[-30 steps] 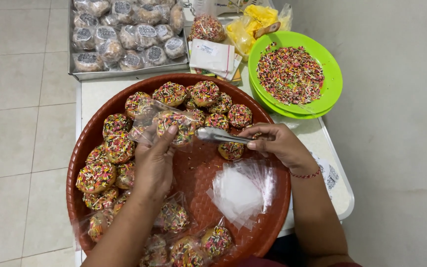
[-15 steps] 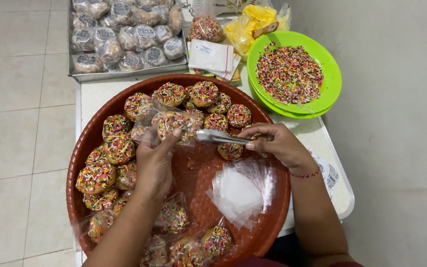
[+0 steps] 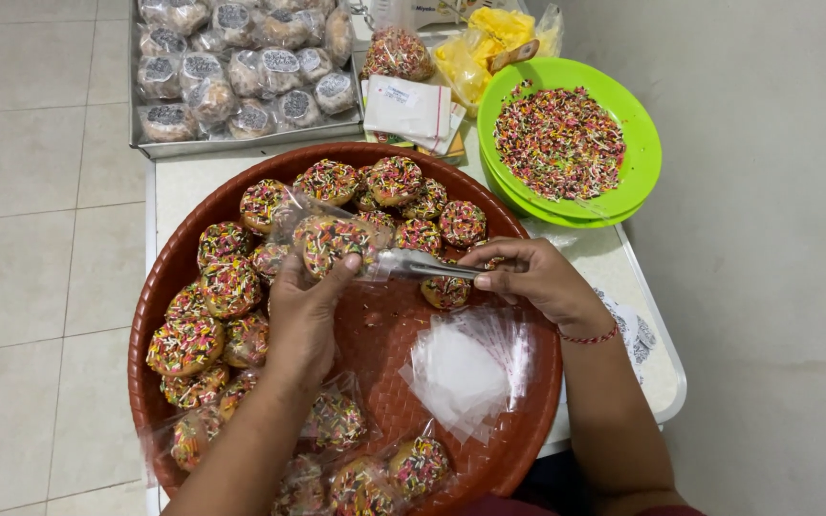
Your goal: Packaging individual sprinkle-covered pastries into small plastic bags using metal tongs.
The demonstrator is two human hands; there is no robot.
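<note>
My left hand (image 3: 303,320) holds a clear plastic bag (image 3: 313,225) with a sprinkle-covered donut (image 3: 336,243) in its mouth. My right hand (image 3: 537,279) grips metal tongs (image 3: 423,266) whose tips reach into the bag at the donut. Both hands hover over a large round brown-red tray (image 3: 509,449) loaded with several sprinkled donuts (image 3: 229,284) along its far and left sides. Bagged donuts (image 3: 336,420) lie at the tray's near edge. A stack of empty clear bags (image 3: 470,368) rests in the tray under my right wrist.
A green plate of coloured sprinkles (image 3: 566,141) stands at the back right. A metal tray of wrapped donuts (image 3: 241,67) sits at the back left. White paper packets (image 3: 408,107) and yellow bags (image 3: 489,43) lie between them. The white table (image 3: 657,368) ends near the right wall.
The tongs have pushed the donut a little further into the bag. Both hands stay almost where they were.
</note>
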